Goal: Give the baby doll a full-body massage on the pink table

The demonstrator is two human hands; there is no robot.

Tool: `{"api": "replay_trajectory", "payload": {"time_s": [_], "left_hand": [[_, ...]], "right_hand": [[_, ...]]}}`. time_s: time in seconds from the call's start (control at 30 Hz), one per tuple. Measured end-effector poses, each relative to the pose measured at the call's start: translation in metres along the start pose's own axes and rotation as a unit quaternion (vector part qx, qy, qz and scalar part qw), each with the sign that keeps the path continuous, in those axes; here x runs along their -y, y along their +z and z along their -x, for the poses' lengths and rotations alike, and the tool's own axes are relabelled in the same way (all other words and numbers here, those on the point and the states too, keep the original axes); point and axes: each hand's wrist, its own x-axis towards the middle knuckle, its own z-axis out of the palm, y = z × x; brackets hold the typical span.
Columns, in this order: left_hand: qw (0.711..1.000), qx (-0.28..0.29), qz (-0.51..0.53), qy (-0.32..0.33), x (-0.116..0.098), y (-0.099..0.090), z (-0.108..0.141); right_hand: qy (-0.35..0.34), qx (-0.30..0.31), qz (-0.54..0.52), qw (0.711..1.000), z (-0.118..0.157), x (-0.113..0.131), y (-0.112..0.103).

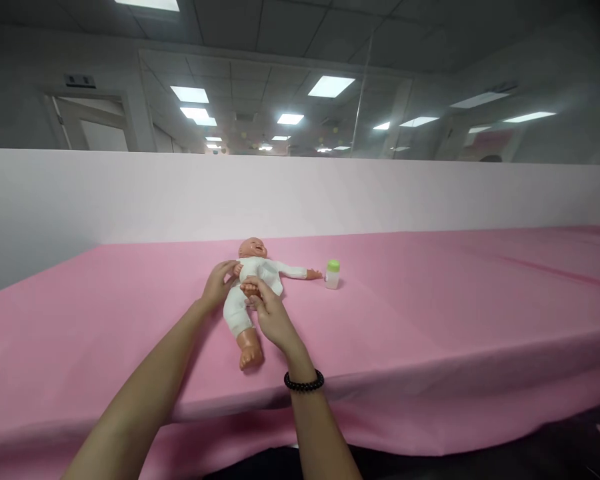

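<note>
A baby doll (237, 311) in white clothing lies on its back, its head toward the far side of the table. My left hand (219, 285) is closed at the doll's side, fingers against its small hand and arm. With my right hand (273, 317) I grip the doll's raised foot (251, 291) over its belly. The other leg lies stretched toward me, with its bare foot (251, 353) showing. One doll arm (295, 272) reaches out to the right. Just past its fingers stands a small bottle (333, 275) with a green lid.
Pink cloth (430, 307) covers the table and hangs over its front edge. A low white partition (300, 197) runs along the back, with glass above it. An open door (93, 125) shows at the far left behind the partition.
</note>
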Motion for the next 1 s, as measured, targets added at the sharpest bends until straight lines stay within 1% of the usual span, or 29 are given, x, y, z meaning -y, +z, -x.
{"api": "replay_trajectory", "payload": {"time_s": [0.03, 0.1, 0.2, 0.27, 0.33, 0.4, 0.43, 0.47, 0.5, 0.53, 0.6, 0.63, 0.7, 0.73, 0.8, 0.83, 0.9, 0.97, 1.0], "left_hand": [[1.000, 0.023, -0.003, 0.008, -0.002, 0.002, 0.002], [0.999, 0.041, -0.009, 0.009, -0.005, 0.003, 0.004], [1.000, 0.016, -0.010, -0.019, -0.002, 0.002, 0.005], [0.998, -0.031, -0.008, -0.062, 0.006, 0.000, 0.004], [0.987, -0.097, -0.007, -0.129, 0.018, -0.003, 0.002], [0.964, -0.163, -0.007, -0.208, 0.032, -0.007, 0.000], [0.951, -0.188, -0.007, -0.246, 0.039, -0.009, 0.000], [0.938, -0.208, -0.006, -0.278, 0.046, -0.011, 0.000], [0.926, -0.222, -0.005, -0.305, 0.052, -0.012, 0.000], [0.917, -0.231, -0.002, -0.324, 0.058, -0.013, 0.001], [0.908, -0.243, 0.003, -0.342, 0.064, -0.012, 0.002], [0.907, -0.246, 0.005, -0.341, 0.066, -0.012, 0.003], [0.914, -0.248, 0.005, -0.321, 0.064, -0.010, 0.004], [0.921, -0.246, 0.002, -0.302, 0.062, -0.009, 0.004], [0.941, -0.230, -0.007, -0.247, 0.053, -0.007, 0.004], [0.954, -0.213, -0.012, -0.211, 0.047, -0.005, 0.005], [0.978, -0.160, -0.026, -0.133, 0.034, -0.002, 0.005], [0.992, -0.097, -0.048, -0.063, 0.022, 0.001, 0.006], [0.995, -0.067, -0.060, -0.035, 0.017, 0.001, 0.007]], "right_hand": [[-0.005, 0.007, 0.006, 1.000, 0.001, -0.004, 0.004], [-0.017, 0.015, 0.015, 1.000, 0.005, -0.008, 0.007], [-0.025, -0.005, 0.003, 1.000, 0.012, -0.003, -0.002], [-0.015, -0.026, -0.024, 0.999, 0.020, 0.006, -0.015], [0.005, -0.055, -0.044, 0.998, 0.029, 0.017, -0.031], [0.022, -0.084, -0.031, 0.996, 0.040, 0.030, -0.047], [0.035, -0.086, -0.014, 0.996, 0.046, 0.036, -0.055], [0.054, -0.073, 0.008, 0.996, 0.052, 0.041, -0.063], [0.077, -0.046, 0.034, 0.995, 0.057, 0.046, -0.070], [0.099, -0.007, 0.061, 0.993, 0.062, 0.050, -0.075], [0.129, 0.068, 0.110, 0.983, 0.070, 0.054, -0.084], [0.134, 0.093, 0.127, 0.978, 0.073, 0.055, -0.087], [0.123, 0.107, 0.146, 0.976, 0.075, 0.054, -0.090], [0.112, 0.098, 0.150, 0.977, 0.075, 0.053, -0.090], [0.078, 0.059, 0.155, 0.983, 0.071, 0.048, -0.085], [0.056, 0.031, 0.157, 0.985, 0.068, 0.045, -0.082], [0.012, -0.022, 0.163, 0.986, 0.059, 0.038, -0.071], [-0.016, -0.045, 0.156, 0.987, 0.049, 0.029, -0.058], [-0.023, -0.042, 0.142, 0.989, 0.044, 0.023, -0.051]]}}
